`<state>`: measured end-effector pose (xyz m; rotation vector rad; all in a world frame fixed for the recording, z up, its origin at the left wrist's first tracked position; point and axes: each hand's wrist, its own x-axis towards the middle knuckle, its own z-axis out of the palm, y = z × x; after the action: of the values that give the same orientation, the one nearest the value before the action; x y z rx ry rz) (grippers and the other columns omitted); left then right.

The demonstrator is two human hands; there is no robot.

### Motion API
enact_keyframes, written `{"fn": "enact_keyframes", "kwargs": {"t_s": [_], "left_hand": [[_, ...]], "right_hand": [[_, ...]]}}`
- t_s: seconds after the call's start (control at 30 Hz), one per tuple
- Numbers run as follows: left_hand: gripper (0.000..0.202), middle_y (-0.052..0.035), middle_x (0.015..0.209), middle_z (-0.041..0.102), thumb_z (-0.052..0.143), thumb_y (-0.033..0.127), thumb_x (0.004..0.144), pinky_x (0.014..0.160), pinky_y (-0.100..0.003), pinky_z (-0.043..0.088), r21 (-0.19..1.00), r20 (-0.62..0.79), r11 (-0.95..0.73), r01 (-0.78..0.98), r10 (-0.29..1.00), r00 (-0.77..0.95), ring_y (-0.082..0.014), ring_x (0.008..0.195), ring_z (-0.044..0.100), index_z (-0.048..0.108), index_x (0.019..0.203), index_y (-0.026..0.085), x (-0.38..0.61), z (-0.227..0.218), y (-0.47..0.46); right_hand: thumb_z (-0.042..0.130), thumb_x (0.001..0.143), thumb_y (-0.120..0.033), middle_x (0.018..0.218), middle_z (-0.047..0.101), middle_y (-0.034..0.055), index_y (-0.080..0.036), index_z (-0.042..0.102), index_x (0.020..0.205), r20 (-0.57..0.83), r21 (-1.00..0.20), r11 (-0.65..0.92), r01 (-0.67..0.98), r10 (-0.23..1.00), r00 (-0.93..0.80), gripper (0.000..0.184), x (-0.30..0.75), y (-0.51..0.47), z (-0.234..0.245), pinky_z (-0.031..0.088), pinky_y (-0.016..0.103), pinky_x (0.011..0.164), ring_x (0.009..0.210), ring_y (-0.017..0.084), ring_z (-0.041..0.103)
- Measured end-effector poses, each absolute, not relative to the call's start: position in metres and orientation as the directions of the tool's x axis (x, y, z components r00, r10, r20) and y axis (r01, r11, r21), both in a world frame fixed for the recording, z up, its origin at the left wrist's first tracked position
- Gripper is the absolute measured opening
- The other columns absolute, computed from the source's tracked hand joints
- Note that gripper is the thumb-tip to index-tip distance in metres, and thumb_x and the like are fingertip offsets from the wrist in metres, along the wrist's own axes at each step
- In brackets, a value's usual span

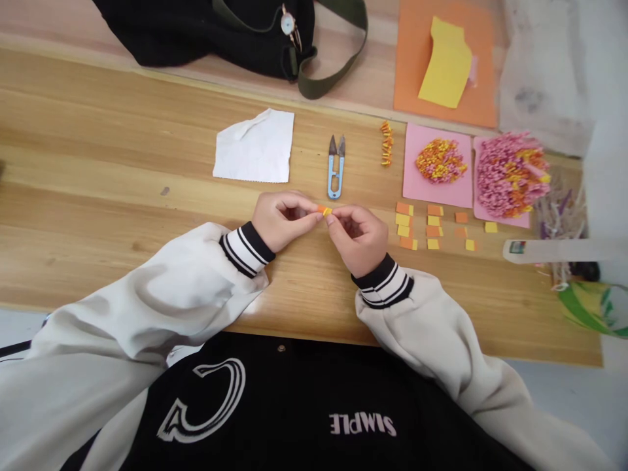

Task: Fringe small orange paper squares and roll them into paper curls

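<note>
Between the fingertips of both hands is a small orange and yellow paper piece (324, 210). My left hand (284, 219) pinches its left end, and my right hand (360, 237) pinches the right end. Just beyond the fingers lie blue thread snips (335, 175), blades pointing away. To the right, small orange and yellow paper pieces (405, 221) are set out in rough columns. A short row of twisted orange and yellow bits (386, 144) lies past them.
A pink sheet (412, 176) bears a pile of rolled bits (441, 161); a larger pink and orange heap (510, 173) sits beside it. White paper (255, 149) lies left. A black bag (220, 39), a watch (288, 23) and orange paper (407, 78) are farther back.
</note>
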<state>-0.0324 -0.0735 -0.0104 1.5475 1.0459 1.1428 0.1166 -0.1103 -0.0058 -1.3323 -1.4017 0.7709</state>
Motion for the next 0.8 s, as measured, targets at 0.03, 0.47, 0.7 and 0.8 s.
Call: {"fn": "enact_keyframes", "kwargs": {"t_s": [0.03, 0.47, 0.7, 0.8], "left_hand": [[0.017, -0.0041, 0.064, 0.067, 0.074, 0.029, 0.065, 0.052, -0.021, 0.042, 0.969, 0.198, -0.223, 0.104, 0.958, 0.209, -0.0084, 0.055, 0.055, 0.070, 0.064, 0.012, -0.0323, -0.0105, -0.0734], [0.020, -0.0035, 0.062, 0.064, 0.075, 0.030, 0.064, 0.049, -0.020, 0.039, 0.976, 0.159, -0.189, 0.112, 0.960, 0.232, -0.0075, 0.053, 0.052, 0.069, 0.065, 0.011, -0.0323, -0.0056, -0.0746], [0.022, -0.0027, 0.060, 0.063, 0.076, 0.032, 0.064, 0.049, -0.020, 0.038, 0.981, 0.126, -0.158, 0.116, 0.961, 0.246, -0.0070, 0.052, 0.051, 0.068, 0.065, 0.011, -0.0321, -0.0041, -0.0749], [0.024, -0.0023, 0.059, 0.062, 0.077, 0.033, 0.063, 0.048, -0.020, 0.038, 0.981, 0.113, -0.148, 0.124, 0.962, 0.249, -0.0069, 0.051, 0.050, 0.067, 0.064, 0.011, -0.0321, -0.0031, -0.0750]], "right_hand": [[0.060, 0.075, -0.023, 0.060, 0.056, -0.0015, -0.017, 0.063, 0.072, 0.234, -0.930, 0.185, 0.319, 0.964, 0.123, 0.007, 0.1167, -0.1104, -0.0058, 0.042, 0.024, 0.050, 0.051, 0.008, 0.048], [0.059, 0.075, -0.021, 0.063, 0.056, -0.0012, -0.018, 0.063, 0.077, 0.198, -0.943, 0.160, 0.291, 0.974, 0.106, 0.006, 0.1177, -0.1112, -0.0057, 0.042, 0.024, 0.051, 0.052, 0.008, 0.048], [0.058, 0.076, -0.021, 0.064, 0.055, -0.0010, -0.018, 0.063, 0.079, 0.241, -0.933, 0.203, 0.299, 0.966, 0.097, 0.006, 0.1175, -0.1124, -0.0007, 0.040, 0.023, 0.048, 0.052, 0.008, 0.048], [0.058, 0.076, -0.020, 0.064, 0.056, -0.0013, -0.018, 0.063, 0.078, 0.257, -0.924, 0.217, 0.316, 0.962, 0.092, 0.006, 0.1176, -0.1125, 0.0006, 0.040, 0.022, 0.047, 0.052, 0.007, 0.048]]}}
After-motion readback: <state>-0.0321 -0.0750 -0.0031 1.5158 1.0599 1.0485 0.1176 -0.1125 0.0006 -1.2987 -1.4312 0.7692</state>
